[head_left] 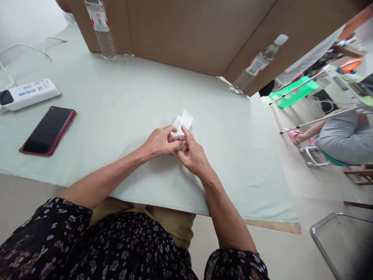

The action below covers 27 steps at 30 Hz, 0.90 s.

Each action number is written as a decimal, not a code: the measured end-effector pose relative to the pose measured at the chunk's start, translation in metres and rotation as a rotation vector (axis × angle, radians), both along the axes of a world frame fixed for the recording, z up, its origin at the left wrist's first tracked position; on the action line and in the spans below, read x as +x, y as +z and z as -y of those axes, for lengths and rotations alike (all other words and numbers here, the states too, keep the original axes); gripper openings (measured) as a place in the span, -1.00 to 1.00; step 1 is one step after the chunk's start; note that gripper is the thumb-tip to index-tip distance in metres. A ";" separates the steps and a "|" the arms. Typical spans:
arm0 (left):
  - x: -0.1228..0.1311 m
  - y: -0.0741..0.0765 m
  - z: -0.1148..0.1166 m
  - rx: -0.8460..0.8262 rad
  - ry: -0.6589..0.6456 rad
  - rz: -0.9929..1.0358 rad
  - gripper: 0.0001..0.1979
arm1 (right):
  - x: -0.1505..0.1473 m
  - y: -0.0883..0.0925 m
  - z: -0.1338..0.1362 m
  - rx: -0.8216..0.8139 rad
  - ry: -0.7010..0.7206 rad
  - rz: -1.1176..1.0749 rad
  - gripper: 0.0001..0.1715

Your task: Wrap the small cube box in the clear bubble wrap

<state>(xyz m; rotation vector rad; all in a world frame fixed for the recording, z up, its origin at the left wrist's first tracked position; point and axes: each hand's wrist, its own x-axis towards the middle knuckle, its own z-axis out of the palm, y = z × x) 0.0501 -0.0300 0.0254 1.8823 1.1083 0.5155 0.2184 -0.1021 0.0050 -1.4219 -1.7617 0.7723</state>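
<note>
Black short-slv floral top [116,249] w/ small pale blossoms, tan trousers [175,223], forearms, left hand [159,144] & right hand [192,155] bare

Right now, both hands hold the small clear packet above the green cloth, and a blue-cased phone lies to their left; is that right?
Not quite: the head view shows the phone red-cased, not blue. The left hand and right hand do hold the packet above the cloth.

A matt pale-green cloth [122,105] covered the tabletop, the small packet [183,121] looked like crinkly clear plastic, and the phone [48,130] was glossy.
</note>
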 end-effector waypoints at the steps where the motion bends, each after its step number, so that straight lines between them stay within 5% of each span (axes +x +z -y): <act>1: 0.001 0.000 0.001 0.028 0.007 -0.031 -0.50 | -0.001 0.001 0.001 0.007 0.010 0.020 -0.06; 6: 0.004 -0.003 0.003 0.082 -0.005 -0.094 -0.50 | 0.005 0.002 0.000 -0.006 0.051 -0.070 -0.06; 15: 0.006 -0.004 0.001 0.190 -0.014 -0.133 -0.94 | 0.021 0.001 -0.010 0.062 -0.324 -0.267 -0.40; 21: 0.007 -0.005 0.001 0.237 -0.069 -0.130 -0.74 | 0.009 -0.011 -0.015 0.115 -0.259 -0.032 -0.33; 26: 0.006 -0.003 0.002 0.183 -0.071 -0.159 -0.94 | 0.009 -0.014 -0.016 0.101 -0.203 0.033 -0.32; 27: 0.006 -0.003 0.002 0.164 -0.063 -0.162 -0.84 | 0.009 -0.014 -0.017 0.097 -0.200 0.029 -0.32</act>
